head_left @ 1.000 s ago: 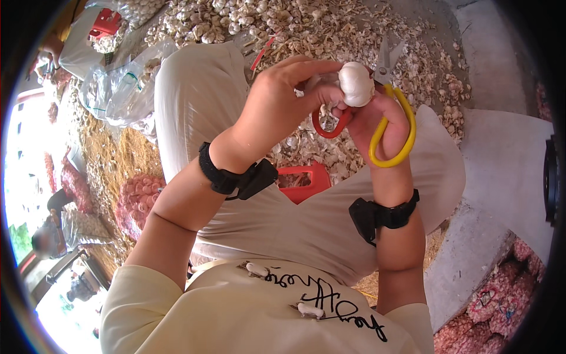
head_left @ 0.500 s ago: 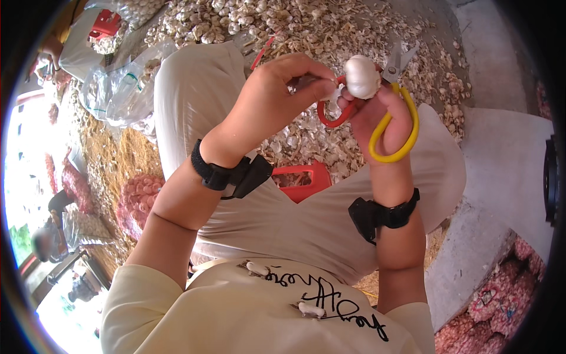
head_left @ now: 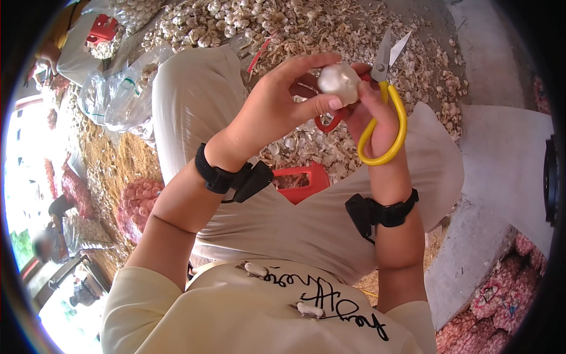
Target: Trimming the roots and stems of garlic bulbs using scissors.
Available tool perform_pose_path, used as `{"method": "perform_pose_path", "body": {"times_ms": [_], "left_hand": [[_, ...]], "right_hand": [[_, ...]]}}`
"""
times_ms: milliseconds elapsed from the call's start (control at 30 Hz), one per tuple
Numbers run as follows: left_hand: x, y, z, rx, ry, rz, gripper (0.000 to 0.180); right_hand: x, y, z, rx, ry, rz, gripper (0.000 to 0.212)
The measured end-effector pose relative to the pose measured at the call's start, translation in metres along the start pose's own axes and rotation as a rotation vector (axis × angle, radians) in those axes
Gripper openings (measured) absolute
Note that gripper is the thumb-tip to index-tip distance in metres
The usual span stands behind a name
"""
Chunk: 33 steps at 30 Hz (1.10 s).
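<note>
I have the white garlic bulb (head_left: 338, 84) up between my two hands, above the peelings (head_left: 300, 144). My left hand (head_left: 280, 97) pinches it, index finger along the far side and thumb on the near side, while the thumb of my right hand (head_left: 380, 121) comes against its right. My right hand is also closed around the scissors (head_left: 402, 121), with the yellow loop by the base of my thumb and the red loop showing nearer my left hand. The blades stand apart beyond my right hand, pointing away from me and clear of my left fingers, which I judge the safe way while both hands share the bulb. I would let the left pinch take the weight, since so round and smooth a thing would likely roll under one thumb alone. A light grip should do; squeezing hard might split the cloves. Any turning is best done with my left fingers, my right palm quiet, so the scissors don't swing
</note>
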State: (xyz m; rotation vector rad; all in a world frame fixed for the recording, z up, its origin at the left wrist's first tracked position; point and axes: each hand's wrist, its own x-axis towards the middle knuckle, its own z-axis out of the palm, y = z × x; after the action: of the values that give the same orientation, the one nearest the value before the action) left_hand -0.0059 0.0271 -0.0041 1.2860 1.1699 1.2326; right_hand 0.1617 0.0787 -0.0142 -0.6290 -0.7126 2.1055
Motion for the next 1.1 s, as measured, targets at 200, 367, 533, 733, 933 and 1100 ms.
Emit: {"method": "perform_pose_path", "body": {"times_ms": [200,367,533,733,933,1100], "left_hand": [[0.002,0.005,-0.004,0.103,-0.083,-0.103,0.060],[0.006,0.009,-0.014,-0.401,-0.160,-0.238,0.056],[0.005,0.003,-0.014,-0.418,-0.180,-0.196,0.056],[0.005,0.005,-0.013,-0.341,-0.223,-0.164,0.060],[0.006,0.009,-0.015,-0.495,-0.244,-0.304,0.060],[0.002,-0.006,-0.004,-0.307,-0.103,-0.106,0.062]], "right_hand": [[-0.002,-0.002,-0.007,-0.484,0.007,-0.221,0.038],[-0.006,-0.001,0.000,-0.353,-0.041,-0.225,0.041],[-0.005,0.000,0.000,-0.400,-0.036,-0.262,0.044],[-0.006,0.000,-0.001,-0.620,-0.020,-0.373,0.044],[-0.010,-0.001,0.006,-0.516,-0.043,-0.360,0.045],[-0.010,0.000,0.015,-0.616,0.024,-0.404,0.045]]}}
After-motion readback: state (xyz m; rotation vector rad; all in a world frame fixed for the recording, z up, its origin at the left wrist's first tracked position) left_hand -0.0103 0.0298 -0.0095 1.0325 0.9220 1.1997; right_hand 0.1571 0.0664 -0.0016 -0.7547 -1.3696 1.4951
